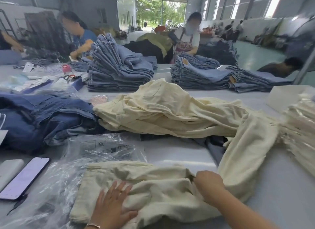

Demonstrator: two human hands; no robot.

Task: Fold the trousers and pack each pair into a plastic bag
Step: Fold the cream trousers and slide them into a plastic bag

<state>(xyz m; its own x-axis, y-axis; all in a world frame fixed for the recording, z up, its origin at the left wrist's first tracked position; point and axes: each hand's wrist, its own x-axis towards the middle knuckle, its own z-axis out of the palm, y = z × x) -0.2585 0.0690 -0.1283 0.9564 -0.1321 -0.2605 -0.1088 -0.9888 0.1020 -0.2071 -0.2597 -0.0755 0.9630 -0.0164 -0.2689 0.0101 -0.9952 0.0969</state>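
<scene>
Here the right hand's (210, 186) fingers are hidden in a fold of the cream trousers (146, 186), so its grip cannot be told. The left hand (113, 205) lies flat and spread on that pair, near the table (281, 194) edge. Plastic bags (95, 150) sit left, too crumpled to count. Two jeans stacks (117, 70) stand behind. One phone (25, 177).
</scene>
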